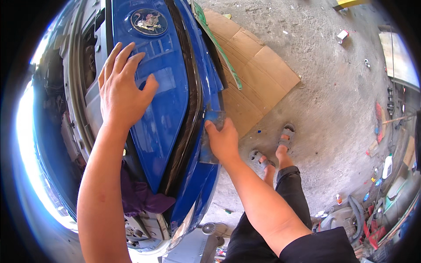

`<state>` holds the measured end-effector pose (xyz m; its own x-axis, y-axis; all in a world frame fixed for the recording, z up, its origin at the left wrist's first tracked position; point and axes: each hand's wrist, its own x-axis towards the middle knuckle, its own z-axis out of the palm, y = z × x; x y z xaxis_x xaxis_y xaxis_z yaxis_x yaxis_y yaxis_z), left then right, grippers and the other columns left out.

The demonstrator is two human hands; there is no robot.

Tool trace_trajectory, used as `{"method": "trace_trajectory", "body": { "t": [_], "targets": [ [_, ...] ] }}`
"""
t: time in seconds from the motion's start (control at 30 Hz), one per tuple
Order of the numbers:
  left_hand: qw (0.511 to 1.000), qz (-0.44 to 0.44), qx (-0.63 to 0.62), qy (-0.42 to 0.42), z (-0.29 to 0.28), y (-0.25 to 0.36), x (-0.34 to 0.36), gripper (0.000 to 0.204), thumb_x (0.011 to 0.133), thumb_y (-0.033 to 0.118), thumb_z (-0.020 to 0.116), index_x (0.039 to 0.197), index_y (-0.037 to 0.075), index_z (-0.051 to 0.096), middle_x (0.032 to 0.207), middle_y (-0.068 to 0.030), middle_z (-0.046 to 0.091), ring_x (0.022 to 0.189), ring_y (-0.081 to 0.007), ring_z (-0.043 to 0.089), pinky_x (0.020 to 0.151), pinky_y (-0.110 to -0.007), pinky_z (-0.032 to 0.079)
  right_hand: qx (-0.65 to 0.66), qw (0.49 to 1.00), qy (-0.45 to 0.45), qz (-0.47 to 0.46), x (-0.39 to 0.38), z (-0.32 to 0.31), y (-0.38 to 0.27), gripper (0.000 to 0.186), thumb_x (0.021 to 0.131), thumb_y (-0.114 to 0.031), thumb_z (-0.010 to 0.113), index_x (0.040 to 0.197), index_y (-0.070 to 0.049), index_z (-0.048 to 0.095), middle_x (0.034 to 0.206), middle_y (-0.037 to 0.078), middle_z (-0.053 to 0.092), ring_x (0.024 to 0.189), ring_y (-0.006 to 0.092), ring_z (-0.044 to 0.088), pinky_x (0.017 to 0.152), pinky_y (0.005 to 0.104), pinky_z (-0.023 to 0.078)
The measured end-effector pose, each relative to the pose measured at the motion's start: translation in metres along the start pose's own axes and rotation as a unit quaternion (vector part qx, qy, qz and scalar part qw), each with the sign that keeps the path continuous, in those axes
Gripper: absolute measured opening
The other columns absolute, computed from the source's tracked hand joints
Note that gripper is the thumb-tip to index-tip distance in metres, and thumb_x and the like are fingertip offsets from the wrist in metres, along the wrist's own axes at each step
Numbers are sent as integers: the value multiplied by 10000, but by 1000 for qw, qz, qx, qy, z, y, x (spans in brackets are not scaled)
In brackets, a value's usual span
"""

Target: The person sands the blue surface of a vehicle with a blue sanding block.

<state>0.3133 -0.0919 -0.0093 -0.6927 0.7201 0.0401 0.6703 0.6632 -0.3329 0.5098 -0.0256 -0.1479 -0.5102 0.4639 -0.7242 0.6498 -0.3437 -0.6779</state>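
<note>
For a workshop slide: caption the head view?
Left hand flat on glossy blue car bumper; right hand pressing grey sanding sheet against it.

Flattened cardboard (256, 74) on the concrete floor (333, 101); purple rag (142, 197) below

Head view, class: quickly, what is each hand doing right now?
Left hand: open, flat on the blue car panel.
Right hand: closed on a sanding sheet against the bumper edge.
</note>
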Motion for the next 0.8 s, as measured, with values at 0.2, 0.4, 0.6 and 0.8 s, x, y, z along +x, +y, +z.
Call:
{"method": "trace_trajectory", "body": {
  "t": [0.2,0.4,0.6,0.8],
  "targets": [
    [1000,-8,-6,1,-2,4,4,496,802,309,591,1267,135,603,1470,-61,447,1431,-266,297,1169,-489,215,-57,992,56,-94,9,8,-3,335,859,-266,673,934,30,536,839,306,645,832,486,627,724,502,491],
    [1000,-16,-12,-18,-6,0,-3,491,801,306,603,1263,141,611,1474,-57,443,1432,-254,296,1172,-475,222,-68,991,83,-78,-6,20,-4,349,854,-272,683,909,39,537,818,306,642,816,490,625,713,508,491],
    [999,-17,-27,-17,-4,2,-1,489,797,303,611,1261,149,613,1471,-54,446,1431,-251,298,1169,-473,231,-113,987,83,-79,-10,18,-3,351,841,-281,692,889,36,549,803,305,640,796,488,628,703,513,490],
    [999,-11,-31,-6,-6,5,3,508,793,332,612,1267,151,607,1474,-54,442,1434,-254,293,1172,-475,221,-94,986,87,-102,23,13,-8,376,835,-317,682,874,34,553,788,303,640,789,484,627,716,524,489]
  ]
}}
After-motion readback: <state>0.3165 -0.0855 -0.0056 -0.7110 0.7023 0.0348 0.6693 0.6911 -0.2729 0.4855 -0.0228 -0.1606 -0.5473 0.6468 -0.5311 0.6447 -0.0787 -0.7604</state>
